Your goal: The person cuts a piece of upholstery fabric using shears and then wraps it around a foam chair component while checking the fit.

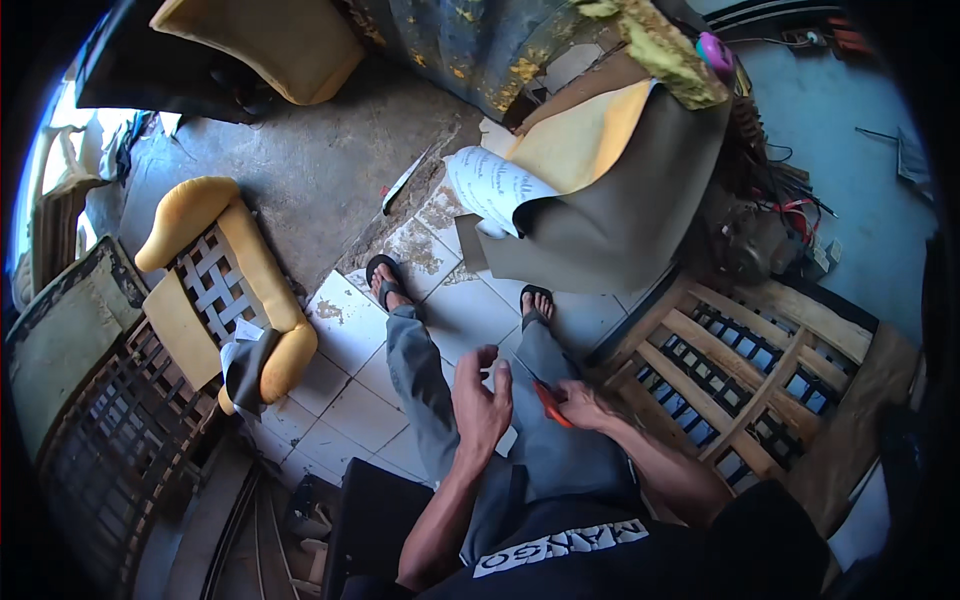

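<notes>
My right hand (pixel 585 406) grips a pair of scissors with red-orange handles (pixel 552 403) above my right thigh. Their thin blades point up and left, toward my left hand. My left hand (pixel 482 402) is raised over my lap, thumb and fingers curved but apart, with nothing visible between them. A small pale piece (pixel 507 441) shows between the hands, against my grey trousers; what it is I cannot make out.
A yellow foam-padded chair frame (pixel 235 265) with woven straps lies left on the tiles. Dark sheet material (pixel 640 225) and a white printed roll (pixel 495 185) are ahead. A slatted wooden frame (pixel 745 375) stands right. A long knife (pixel 402 182) lies on the floor.
</notes>
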{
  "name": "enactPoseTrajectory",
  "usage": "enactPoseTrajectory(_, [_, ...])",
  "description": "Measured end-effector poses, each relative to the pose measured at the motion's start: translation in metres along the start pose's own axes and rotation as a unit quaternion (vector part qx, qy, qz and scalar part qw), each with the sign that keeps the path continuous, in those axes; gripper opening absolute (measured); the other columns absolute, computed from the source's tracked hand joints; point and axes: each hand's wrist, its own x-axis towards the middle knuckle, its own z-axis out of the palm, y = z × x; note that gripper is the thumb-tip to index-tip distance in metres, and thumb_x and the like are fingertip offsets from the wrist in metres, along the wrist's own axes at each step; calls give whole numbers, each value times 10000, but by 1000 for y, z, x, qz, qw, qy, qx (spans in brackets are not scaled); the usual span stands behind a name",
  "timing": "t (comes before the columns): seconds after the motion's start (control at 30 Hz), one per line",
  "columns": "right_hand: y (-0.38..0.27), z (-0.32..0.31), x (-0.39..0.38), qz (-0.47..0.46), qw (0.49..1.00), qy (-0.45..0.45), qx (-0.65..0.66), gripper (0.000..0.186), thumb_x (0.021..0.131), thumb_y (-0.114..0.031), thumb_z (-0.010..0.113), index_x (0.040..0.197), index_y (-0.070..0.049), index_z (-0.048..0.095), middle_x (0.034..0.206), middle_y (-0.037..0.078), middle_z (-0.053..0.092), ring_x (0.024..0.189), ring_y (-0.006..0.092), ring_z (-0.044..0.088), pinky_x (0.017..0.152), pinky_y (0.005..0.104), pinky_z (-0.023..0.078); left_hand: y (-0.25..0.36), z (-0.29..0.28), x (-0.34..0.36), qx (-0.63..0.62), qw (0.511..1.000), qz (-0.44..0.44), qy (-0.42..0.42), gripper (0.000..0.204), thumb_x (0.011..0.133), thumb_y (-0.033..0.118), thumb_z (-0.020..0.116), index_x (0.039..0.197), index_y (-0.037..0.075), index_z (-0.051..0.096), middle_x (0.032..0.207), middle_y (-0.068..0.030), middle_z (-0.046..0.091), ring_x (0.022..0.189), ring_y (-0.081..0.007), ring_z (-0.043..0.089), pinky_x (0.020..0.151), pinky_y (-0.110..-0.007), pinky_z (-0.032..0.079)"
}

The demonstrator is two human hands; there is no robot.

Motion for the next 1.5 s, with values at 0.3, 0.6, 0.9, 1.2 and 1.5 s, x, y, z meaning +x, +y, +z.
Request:
enactPoseTrajectory(0.3, [46, -89, -104, -152, 961, 135, 187, 287, 857, -111, 767, 1067, -2, 604, 917, 80, 672, 785, 154, 614, 757, 344, 533, 71, 100, 36, 212, 886, 372, 178, 719, 780, 149, 869, 1330, 33, 422, 1320, -247, 460, 1233, -434, 463, 1061, -534, 384])
enactPoseTrajectory(0.6, [19, -160, -109, -284, 932, 204, 93, 434, 859, -344, 837, 1031, 11, 655, 836, 142, 702, 714, 252, 675, 694, 374, 548, 101, 108, 57, 307, 826, 459, 115, 461, 837, 218, 817, 1146, 38, 526, 1060, -173, 586, 996, -371, 578, 922, -484, 434])
enactPoseTrajectory(0.9, [11, -209, -101, -294, 937, 183, -34, 663, 774, -601, 846, 986, 6, 680, 780, 83, 662, 728, 222, 667, 688, 369, 542, 92, 95, 42, 302, 844, 416, 151, 133, 911, 111, 712, 1007, 64, 633, 962, -110, 705, 920, -342, 686, 837, -449, 526])
enactPoseTrajectory(1.2, [-11, -196, -77, -328, 929, 165, -39, 821, 735, -726, 792, 1037, 31, 685, 817, 149, 702, 766, 294, 718, 733, 409, 565, 88, 92, 33, 322, 822, 441, 161, 99, 896, 84, 719, 975, 78, 659, 925, -84, 694, 886, -314, 682, 791, -432, 533])
enactPoseTrajectory(1.5, [-47, -193, -83, -347, 921, 175, 21, 634, 756, -569, 877, 870, 10, 644, 736, 98, 635, 644, 198, 604, 640, 352, 512, 89, 94, 28, 282, 850, 417, 156, 137, 863, 37, 718, 956, 89, 632, 907, -79, 664, 853, -318, 630, 809, -438, 473])
